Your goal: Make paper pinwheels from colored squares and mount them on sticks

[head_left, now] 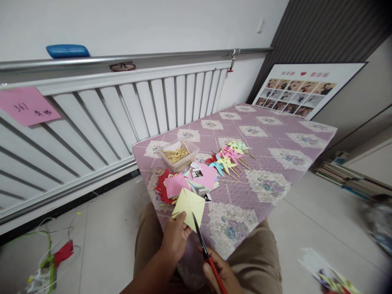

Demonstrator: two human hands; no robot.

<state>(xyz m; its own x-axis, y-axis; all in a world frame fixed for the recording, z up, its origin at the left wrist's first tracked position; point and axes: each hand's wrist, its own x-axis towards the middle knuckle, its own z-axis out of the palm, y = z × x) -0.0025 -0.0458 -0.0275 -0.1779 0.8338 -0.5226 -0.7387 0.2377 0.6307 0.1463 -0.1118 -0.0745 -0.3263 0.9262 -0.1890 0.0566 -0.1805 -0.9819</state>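
My left hand [176, 237] pinches the lower corner of a pale yellow paper square [189, 205] held over the near edge of the table. My right hand [219, 273] grips red-handled scissors [206, 253], whose dark blades point up into the yellow square. Just beyond lies a loose pile of coloured paper squares [180, 183], red and pink on top. Several finished paper pinwheels on sticks [229, 160] lie further right.
A clear plastic box of wooden sticks [178, 154] stands at the table's far left corner. The table wears a purple floral cloth [269, 163]. A white radiator [107, 118] lines the wall. Framed photo board [294, 92], books [346, 175] and paper scraps [330, 273] lie on the floor at right.
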